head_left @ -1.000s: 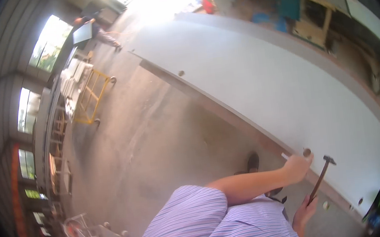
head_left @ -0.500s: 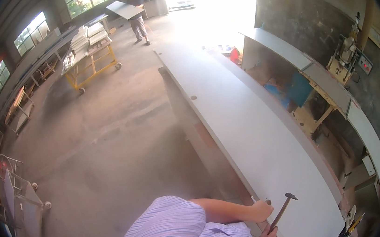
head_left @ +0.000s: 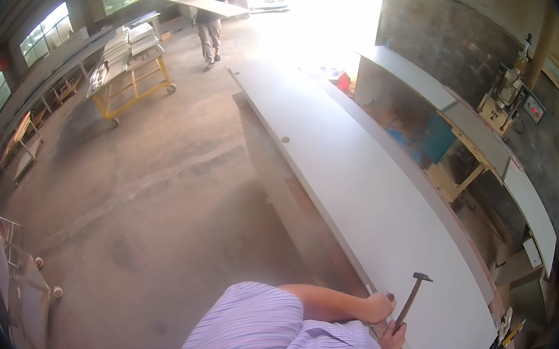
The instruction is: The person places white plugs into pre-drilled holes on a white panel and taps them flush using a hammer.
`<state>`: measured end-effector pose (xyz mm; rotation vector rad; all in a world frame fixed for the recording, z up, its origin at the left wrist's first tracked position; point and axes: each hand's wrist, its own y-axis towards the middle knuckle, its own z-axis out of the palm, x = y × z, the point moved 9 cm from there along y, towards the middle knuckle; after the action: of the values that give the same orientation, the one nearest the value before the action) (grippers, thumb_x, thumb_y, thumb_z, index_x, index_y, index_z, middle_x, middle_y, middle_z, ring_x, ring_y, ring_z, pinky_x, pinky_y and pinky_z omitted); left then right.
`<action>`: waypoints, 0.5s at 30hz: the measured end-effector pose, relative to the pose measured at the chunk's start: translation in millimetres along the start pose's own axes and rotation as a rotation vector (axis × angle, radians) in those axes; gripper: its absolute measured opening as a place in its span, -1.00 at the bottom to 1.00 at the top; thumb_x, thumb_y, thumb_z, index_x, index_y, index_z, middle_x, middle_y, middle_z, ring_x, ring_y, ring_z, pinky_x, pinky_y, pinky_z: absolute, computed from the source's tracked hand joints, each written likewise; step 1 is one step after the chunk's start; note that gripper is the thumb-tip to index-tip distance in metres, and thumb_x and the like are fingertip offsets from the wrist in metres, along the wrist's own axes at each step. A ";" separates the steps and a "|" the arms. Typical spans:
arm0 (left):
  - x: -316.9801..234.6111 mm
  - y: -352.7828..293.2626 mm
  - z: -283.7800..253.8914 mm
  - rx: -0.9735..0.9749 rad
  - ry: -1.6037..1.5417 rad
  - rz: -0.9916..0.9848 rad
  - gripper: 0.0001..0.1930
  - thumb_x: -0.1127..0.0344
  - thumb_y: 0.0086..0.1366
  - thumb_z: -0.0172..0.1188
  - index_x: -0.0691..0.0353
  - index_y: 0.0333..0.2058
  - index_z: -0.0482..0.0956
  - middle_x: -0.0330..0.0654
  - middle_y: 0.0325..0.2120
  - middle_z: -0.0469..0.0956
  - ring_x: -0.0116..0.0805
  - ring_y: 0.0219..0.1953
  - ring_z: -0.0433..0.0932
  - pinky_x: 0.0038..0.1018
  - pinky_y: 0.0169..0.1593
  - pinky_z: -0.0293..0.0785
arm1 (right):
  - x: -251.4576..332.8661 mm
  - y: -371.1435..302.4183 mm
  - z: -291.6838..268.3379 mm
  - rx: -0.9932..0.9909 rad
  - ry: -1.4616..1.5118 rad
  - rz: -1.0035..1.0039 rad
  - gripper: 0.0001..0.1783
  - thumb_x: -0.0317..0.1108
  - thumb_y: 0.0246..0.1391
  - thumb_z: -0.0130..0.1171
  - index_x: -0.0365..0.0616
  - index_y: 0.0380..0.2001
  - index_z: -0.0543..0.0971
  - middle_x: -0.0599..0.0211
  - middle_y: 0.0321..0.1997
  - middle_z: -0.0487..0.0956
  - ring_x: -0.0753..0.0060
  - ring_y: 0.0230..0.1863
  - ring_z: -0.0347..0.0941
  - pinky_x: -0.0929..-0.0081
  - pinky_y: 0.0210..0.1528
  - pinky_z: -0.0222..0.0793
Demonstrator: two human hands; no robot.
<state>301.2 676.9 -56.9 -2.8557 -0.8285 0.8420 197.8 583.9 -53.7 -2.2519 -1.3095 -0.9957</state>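
Observation:
A long white panel (head_left: 363,185) runs away from me on a low bench. At its near edge my left hand (head_left: 376,307) rests with the fingers pinched at a small dark piece (head_left: 390,295) on the panel. Just below, my right hand (head_left: 393,338) grips the handle of a hammer (head_left: 411,297). The hammer head is raised a little above the panel, to the right of my left hand. My striped sleeve hides most of both forearms.
Another small dark fitting (head_left: 284,139) sits farther along the panel. At the back a person (head_left: 209,13) carries a large board (head_left: 194,1). A yellow cart (head_left: 133,67) holds stacked boards. Wire trolleys (head_left: 16,287) stand at the left, and open cabinets (head_left: 452,120) at the right.
The view has swung so the panel now runs straight away from me. My hands have stayed at the panel's near edge with the hammer raised.

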 end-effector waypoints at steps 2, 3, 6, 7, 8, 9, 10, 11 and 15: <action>2.2 3.3 5.5 -0.032 0.038 0.018 -0.37 0.39 0.13 0.20 0.43 0.19 0.30 0.09 -0.37 0.64 0.04 -0.33 0.69 -0.19 -0.33 0.59 | 9.4 0.2 -1.0 -0.060 -0.007 -0.091 -0.58 -0.08 0.30 0.10 -0.32 -0.21 0.44 -0.26 -0.37 0.54 -0.36 -0.32 0.45 -0.06 -0.26 0.33; 3.0 2.2 5.2 -0.023 0.035 0.013 -0.39 0.39 0.15 0.18 0.42 0.19 0.31 0.08 -0.37 0.63 0.05 -0.34 0.69 -0.19 -0.33 0.59 | 9.2 0.9 -0.3 -0.061 0.000 -0.086 -0.58 -0.08 0.30 0.10 -0.33 -0.22 0.45 -0.25 -0.37 0.54 -0.36 -0.32 0.45 -0.06 -0.26 0.33; 6.1 4.9 9.5 -0.017 0.030 0.001 -0.43 0.39 0.18 0.15 0.38 0.19 0.31 0.07 -0.37 0.63 0.05 -0.34 0.69 -0.19 -0.33 0.60 | 33.3 -3.2 -4.8 -0.046 0.013 -0.049 -0.58 -0.08 0.30 0.10 -0.33 -0.23 0.45 -0.27 -0.36 0.55 -0.38 -0.30 0.45 -0.06 -0.25 0.33; 7.5 6.1 10.6 -0.020 0.032 -0.007 -0.44 0.39 0.20 0.14 0.37 0.19 0.32 0.07 -0.37 0.63 0.05 -0.35 0.69 -0.19 -0.33 0.60 | 40.2 -4.7 -5.3 -0.031 0.021 -0.017 -0.58 -0.09 0.30 0.10 -0.33 -0.23 0.45 -0.28 -0.34 0.55 -0.41 -0.28 0.45 -0.06 -0.24 0.33; 8.7 5.3 9.0 -0.022 0.032 -0.007 -0.44 0.39 0.20 0.14 0.37 0.19 0.32 0.07 -0.37 0.63 0.05 -0.35 0.69 -0.19 -0.33 0.60 | 36.2 -2.7 -2.9 -0.033 0.020 -0.019 -0.58 -0.09 0.30 0.10 -0.33 -0.23 0.45 -0.28 -0.34 0.55 -0.41 -0.28 0.45 -0.06 -0.24 0.33; 7.5 4.6 8.7 -0.019 0.025 0.007 -0.45 0.38 0.21 0.13 0.36 0.19 0.32 0.07 -0.37 0.63 0.05 -0.35 0.68 -0.19 -0.33 0.60 | 27.3 -1.5 -0.7 -0.036 0.004 -0.017 -0.58 -0.09 0.30 0.10 -0.33 -0.23 0.45 -0.28 -0.34 0.55 -0.40 -0.28 0.45 -0.06 -0.23 0.33; 6.5 4.1 8.2 -0.015 0.020 0.022 -0.46 0.38 0.22 0.13 0.35 0.19 0.32 0.07 -0.36 0.63 0.05 -0.35 0.68 -0.19 -0.33 0.60 | 19.8 -0.7 1.4 -0.041 -0.010 -0.015 -0.58 -0.09 0.30 0.10 -0.34 -0.23 0.45 -0.28 -0.33 0.55 -0.40 -0.27 0.45 -0.06 -0.23 0.33; 5.6 6.0 10.5 -0.014 0.020 0.030 -0.46 0.38 0.22 0.13 0.35 0.19 0.32 0.07 -0.36 0.63 0.05 -0.35 0.68 -0.19 -0.33 0.60 | 20.7 -1.4 0.6 -0.048 -0.013 -0.011 -0.58 -0.09 0.30 0.10 -0.34 -0.23 0.45 -0.28 -0.33 0.55 -0.40 -0.27 0.45 -0.06 -0.23 0.33; 11.3 3.0 8.7 0.040 0.040 -0.008 -0.38 0.37 0.21 0.16 0.33 0.26 0.27 0.07 -0.34 0.63 0.04 -0.31 0.69 -0.20 -0.32 0.60 | 52.7 -8.0 -1.6 -0.084 0.014 -0.043 -0.57 -0.09 0.30 0.10 -0.35 -0.22 0.45 -0.25 -0.34 0.55 -0.34 -0.29 0.45 -0.03 -0.22 0.34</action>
<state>306.2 679.2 -70.4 -2.8229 -0.8079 0.7887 207.5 619.3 -15.1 -2.2826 -1.3385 -1.0992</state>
